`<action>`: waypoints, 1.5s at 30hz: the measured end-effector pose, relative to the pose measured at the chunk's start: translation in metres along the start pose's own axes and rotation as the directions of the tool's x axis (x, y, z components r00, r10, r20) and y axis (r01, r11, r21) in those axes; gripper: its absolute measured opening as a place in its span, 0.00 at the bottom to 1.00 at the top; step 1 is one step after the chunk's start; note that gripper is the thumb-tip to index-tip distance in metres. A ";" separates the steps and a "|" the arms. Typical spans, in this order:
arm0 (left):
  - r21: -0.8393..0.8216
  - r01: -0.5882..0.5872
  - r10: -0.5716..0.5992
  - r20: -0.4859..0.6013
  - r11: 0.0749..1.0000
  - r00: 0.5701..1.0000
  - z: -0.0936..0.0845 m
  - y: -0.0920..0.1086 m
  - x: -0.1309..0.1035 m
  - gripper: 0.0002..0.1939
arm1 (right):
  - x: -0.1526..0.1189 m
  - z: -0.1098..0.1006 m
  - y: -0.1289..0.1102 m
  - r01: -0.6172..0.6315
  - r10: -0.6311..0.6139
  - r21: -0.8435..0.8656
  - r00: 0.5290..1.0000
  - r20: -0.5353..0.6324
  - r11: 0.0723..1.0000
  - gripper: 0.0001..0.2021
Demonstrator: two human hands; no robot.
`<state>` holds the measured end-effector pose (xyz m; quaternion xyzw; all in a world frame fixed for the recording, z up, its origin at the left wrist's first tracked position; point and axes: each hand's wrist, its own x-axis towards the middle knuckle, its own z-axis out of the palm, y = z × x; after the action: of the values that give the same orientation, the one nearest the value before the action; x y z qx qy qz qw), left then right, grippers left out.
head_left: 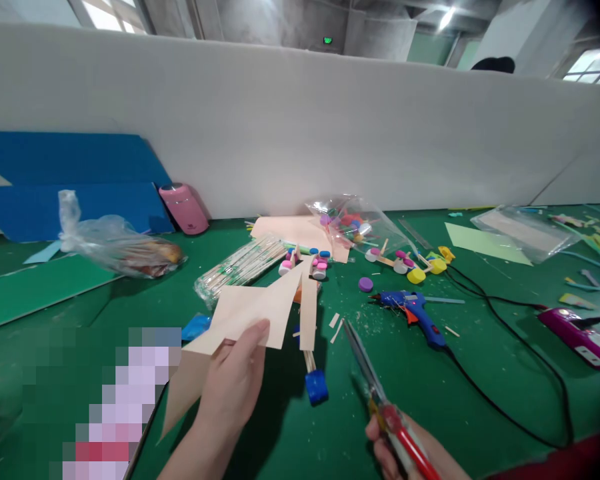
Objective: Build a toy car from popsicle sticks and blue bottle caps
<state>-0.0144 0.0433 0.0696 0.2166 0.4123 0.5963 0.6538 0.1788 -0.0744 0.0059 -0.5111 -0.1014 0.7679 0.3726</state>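
Observation:
My left hand (235,377) is closed on a sheet of cream card (247,310), thumb on top, holding it above the green table. A narrow strip of card (308,313) hangs at the sheet's right tip. In my right hand (415,443), lower right, are red-handled scissors (367,367), somewhat blurred. Their blades point up and away, apart from the card. Below the strip lies a blue bottle cap (317,387) on thin wooden sticks. Small card scraps (335,320) lie near the scissor tips.
A blue glue gun (413,310) lies right of centre, its black cord running to a purple power strip (580,337). Behind are bagged sticks (245,263), bottle-cap pieces (403,262) and a clear bag (360,223). A pink flask (185,208) leans by the white partition (300,133).

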 end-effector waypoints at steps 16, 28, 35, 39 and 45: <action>0.316 0.120 -0.139 0.038 0.941 0.990 -0.015 0.038 0.011 0.03 | -0.028 -0.002 -0.053 0.282 -0.265 -0.675 0.955 0.132 0.682 0.19; 0.369 0.123 -0.132 -0.002 0.921 0.991 -0.013 0.038 0.011 0.06 | -0.028 0.010 -0.074 0.242 -0.244 -0.828 0.961 0.132 0.505 0.14; 0.404 0.145 -0.154 -0.010 0.903 0.988 -0.015 0.040 0.011 0.08 | -0.026 0.012 -0.073 0.226 -0.272 -0.865 0.956 0.109 0.448 0.14; 0.412 0.120 -0.134 0.006 0.903 0.991 -0.014 0.042 0.010 0.08 | -0.023 0.007 -0.072 0.256 -0.288 -0.869 0.948 0.139 0.424 0.14; 0.416 0.100 -0.102 -0.018 0.904 0.995 -0.009 0.043 0.008 0.06 | -0.019 0.001 -0.069 0.293 -0.306 -0.869 0.936 0.175 0.400 0.11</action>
<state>-0.0484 0.0579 0.0956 0.3306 0.5395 0.4595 0.6233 0.2143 -0.0384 0.0568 -0.6071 -0.5717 0.5200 0.1851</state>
